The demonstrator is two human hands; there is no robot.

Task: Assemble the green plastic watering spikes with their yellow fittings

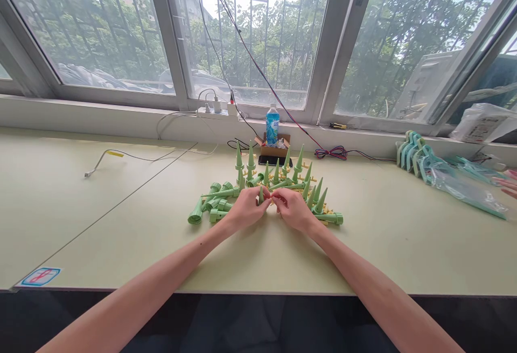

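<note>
Over the pale green table, my left hand [249,206] is closed around a green plastic cone-shaped spike [260,195], whose tip shows between thumb and fingers. My right hand [294,208] meets it fingertip to fingertip, pinched at the spike's side; what it holds is too small and covered to make out. Several like green spikes [298,164] stand upright behind my hands. More green spikes [195,213] lie on their sides at the left, and one spike [332,218] lies beside my right wrist. Small yellow plastic pieces [329,208] are scattered among them.
Behind the spikes stand a small cardboard box [278,148], a blue-liquid bottle [272,125] and a dark phone [275,161]. Bundled cable [331,152] lies at the back. Green hangers [416,153] and plastic-wrapped items [464,188] sit right, near another person's hand [509,183].
</note>
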